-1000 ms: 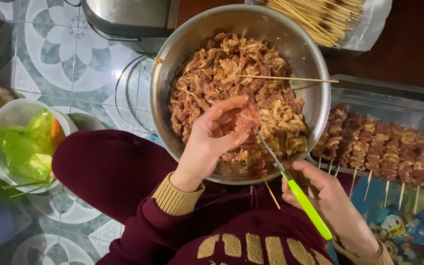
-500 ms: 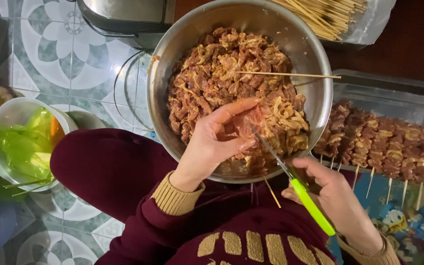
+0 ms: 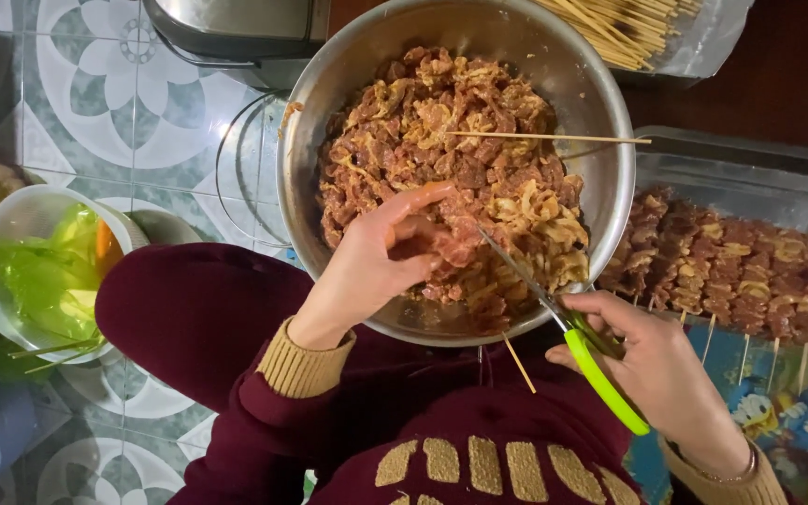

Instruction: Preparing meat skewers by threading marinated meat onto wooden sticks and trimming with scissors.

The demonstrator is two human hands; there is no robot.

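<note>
A big steel bowl (image 3: 600, 112) full of chopped marinated meat (image 3: 441, 122) rests in front of my lap. My left hand (image 3: 376, 262) is over the bowl's near side and pinches a piece of raw meat (image 3: 455, 245) between its fingers. My right hand (image 3: 656, 365) grips green-handled scissors (image 3: 600, 379); their blades point up and left to that piece. A bare wooden skewer (image 3: 554, 138) lies across the meat, and another skewer (image 3: 518, 363) sticks out under the bowl's near rim.
Loaded meat skewers (image 3: 731, 271) lie in a steel tray (image 3: 750, 168) at the right. A bag of bare skewers (image 3: 628, 28) is at the top right, a steel pot (image 3: 236, 28) at the top, a white bowl of greens (image 3: 39, 271) at the left.
The left hand has turned slightly and now holds the meat piece lower, closer to the scissor blades. The right hand with the scissors has stayed nearly in place.
</note>
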